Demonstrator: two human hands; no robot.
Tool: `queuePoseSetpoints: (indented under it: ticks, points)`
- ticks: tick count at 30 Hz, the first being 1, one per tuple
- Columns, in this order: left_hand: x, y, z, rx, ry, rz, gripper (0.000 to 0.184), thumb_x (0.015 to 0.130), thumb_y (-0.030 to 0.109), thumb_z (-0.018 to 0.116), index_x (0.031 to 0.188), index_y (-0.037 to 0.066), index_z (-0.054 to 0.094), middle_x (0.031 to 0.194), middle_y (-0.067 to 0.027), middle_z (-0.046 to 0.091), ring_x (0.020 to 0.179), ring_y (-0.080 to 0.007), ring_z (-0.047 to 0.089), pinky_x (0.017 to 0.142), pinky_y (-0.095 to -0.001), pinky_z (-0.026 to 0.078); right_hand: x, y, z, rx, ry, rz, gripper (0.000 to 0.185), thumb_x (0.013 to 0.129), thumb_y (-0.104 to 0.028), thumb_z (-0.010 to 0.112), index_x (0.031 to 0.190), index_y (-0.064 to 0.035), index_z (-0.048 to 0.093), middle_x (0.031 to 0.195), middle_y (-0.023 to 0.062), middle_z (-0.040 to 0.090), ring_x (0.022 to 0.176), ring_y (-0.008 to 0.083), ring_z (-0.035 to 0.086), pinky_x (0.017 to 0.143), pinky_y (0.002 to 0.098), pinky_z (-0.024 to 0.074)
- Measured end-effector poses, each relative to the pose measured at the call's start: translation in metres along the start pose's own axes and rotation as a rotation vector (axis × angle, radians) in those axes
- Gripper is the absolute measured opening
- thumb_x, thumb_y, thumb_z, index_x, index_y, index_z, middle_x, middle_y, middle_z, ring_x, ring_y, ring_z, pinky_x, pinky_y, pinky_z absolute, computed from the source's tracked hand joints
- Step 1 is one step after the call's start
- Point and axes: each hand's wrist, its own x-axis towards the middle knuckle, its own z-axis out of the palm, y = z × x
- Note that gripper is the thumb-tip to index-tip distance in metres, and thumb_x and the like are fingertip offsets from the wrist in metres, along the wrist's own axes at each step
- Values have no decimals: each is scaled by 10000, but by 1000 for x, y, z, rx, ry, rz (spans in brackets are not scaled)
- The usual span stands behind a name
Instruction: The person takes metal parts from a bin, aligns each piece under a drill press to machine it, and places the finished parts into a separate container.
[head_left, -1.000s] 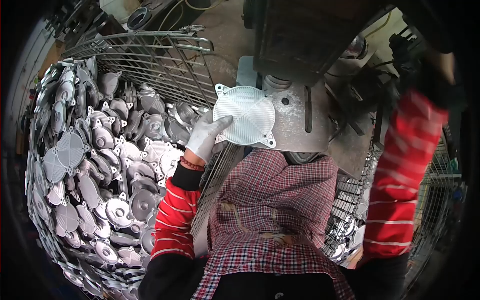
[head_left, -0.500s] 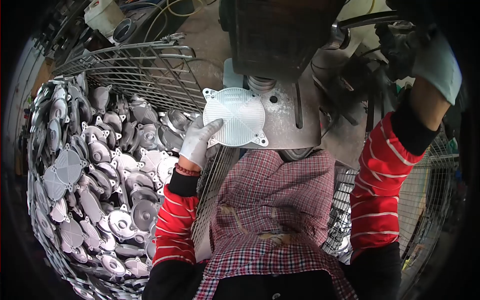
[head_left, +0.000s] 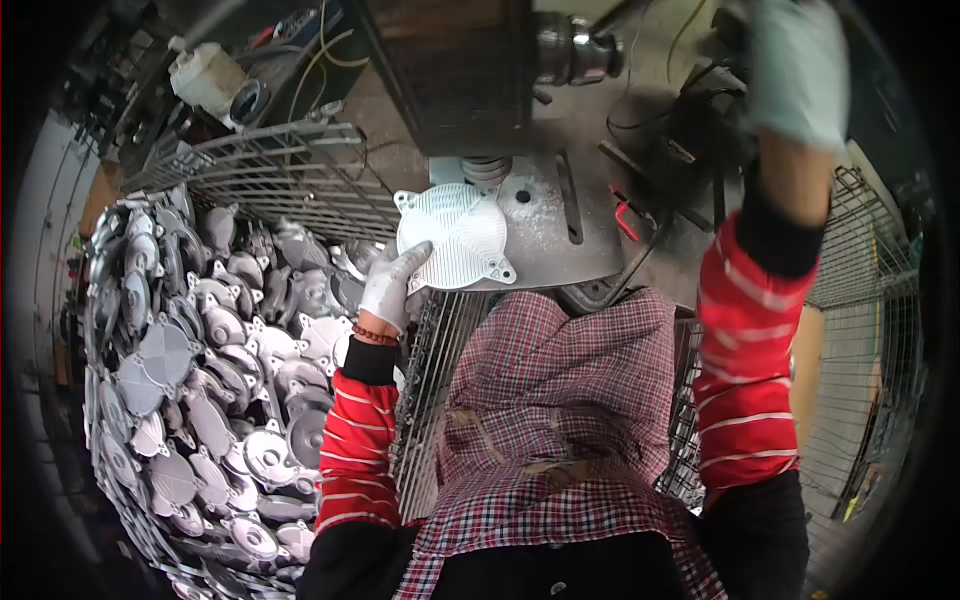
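My left hand (head_left: pixel 394 284), in a whitish glove, grips the left edge of a round ribbed metal cover (head_left: pixel 458 240) with small drilled ears, thumb on top. The cover lies flat on the grey machine table (head_left: pixel 580 255), just in front of a round spindle (head_left: pixel 485 172) below the dark machine head (head_left: pixel 450 80). High at the right, my gloved right hand (head_left: pixel 800 75) is smeared by motion and its fingers cannot be made out. Nearest to it is a dark lever (head_left: pixel 622 14) running up from a shiny metal hub (head_left: pixel 572 50).
A wire basket (head_left: pixel 340 140) heaped with similar metal covers (head_left: pixel 205 420) stands at my left. More wire mesh (head_left: pixel 860 240) rises on the right. A red-handled tool (head_left: pixel 626 215) lies beside the machine table's slot (head_left: pixel 570 200). A whitish jug (head_left: pixel 205 78) stands at the back left.
My right hand has moved up and inward, and the lever by the hub points more steeply upward. The view has shifted somewhat. My left hand still holds the cover on the machine table.
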Motion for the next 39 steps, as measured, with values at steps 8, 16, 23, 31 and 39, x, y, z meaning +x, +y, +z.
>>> queuePoseSetpoints:
  ticks: [8,16,23,31,39]
  points:
    - [-58,26,42,-56,-137,58,386,830,108,610,1190,-8,531,1107,-107,599,977,-189,623,757,-294,530,-98,4,-107,-160,-188,537,199,853,-118,630,1020,-9,641,746,18,633,572,68,549,531,214,442]
    - [0,15,258,-136,-556,-30,341,794,105,665,1115,59,562,982,-101,598,813,-197,586,654,-267,464,-85,37,-168,78,521,352,225,897,-229,595,968,-16,590,678,37,587,417,61,460,365,188,359]
    - [22,-4,327,-156,-570,-49,192,878,211,645,1001,103,545,790,4,609,452,-49,469,349,-177,322,-103,88,-204,571,590,689,208,900,-238,586,972,-43,589,692,20,572,444,53,409,386,209,362]
    - [22,-8,334,-116,-468,-46,199,879,220,646,996,97,542,772,-1,612,442,-48,482,342,-156,324,-101,138,-196,633,812,561,132,897,-189,554,963,-76,570,762,19,561,555,95,454,467,246,375]
    - [13,-9,338,-200,-425,-25,207,873,208,645,946,79,499,744,-30,608,475,-72,532,358,-195,379,-54,-26,-276,709,-105,49,157,886,-192,573,955,-53,600,785,27,577,591,112,480,497,246,393]
